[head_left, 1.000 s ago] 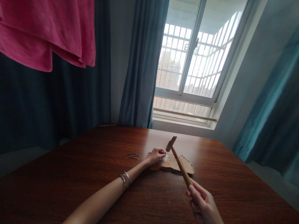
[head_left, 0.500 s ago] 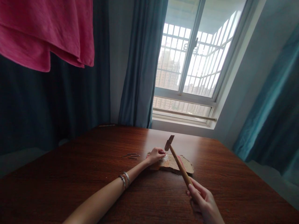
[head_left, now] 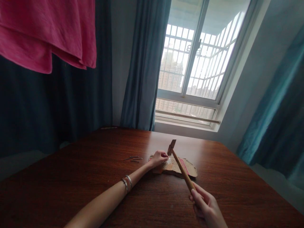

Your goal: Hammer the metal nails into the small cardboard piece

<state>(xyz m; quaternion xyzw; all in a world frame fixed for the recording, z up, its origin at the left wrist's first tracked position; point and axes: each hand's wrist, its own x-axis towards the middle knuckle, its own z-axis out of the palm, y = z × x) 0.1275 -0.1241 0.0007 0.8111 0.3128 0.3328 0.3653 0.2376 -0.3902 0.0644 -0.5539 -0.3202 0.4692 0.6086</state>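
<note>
My right hand (head_left: 206, 202) is closed round the lower end of a hammer's wooden handle (head_left: 184, 172). The hammer head (head_left: 171, 147) is raised close to my left fingertips. My left hand (head_left: 159, 158) rests over the left part of a flat piece of cardboard (head_left: 192, 167), its fingers pinched together. What sits between those fingers is too small and hidden to make out. Many small holes or dots and a pink patch (head_left: 184, 166) mark the cardboard. Several nails (head_left: 135, 158) lie on the table to the left of my left hand.
The brown wooden table (head_left: 95, 177) spreads around the cardboard. Behind it stand a blue curtain (head_left: 144, 79) and a barred window (head_left: 190, 63). A pink cloth (head_left: 59, 34) hangs at the upper left, and another curtain (head_left: 273, 110) is on the right.
The hammer head has dropped slightly, nearer to the cardboard and my left fingertips. My left hand has stayed in place with its fingers pinched.
</note>
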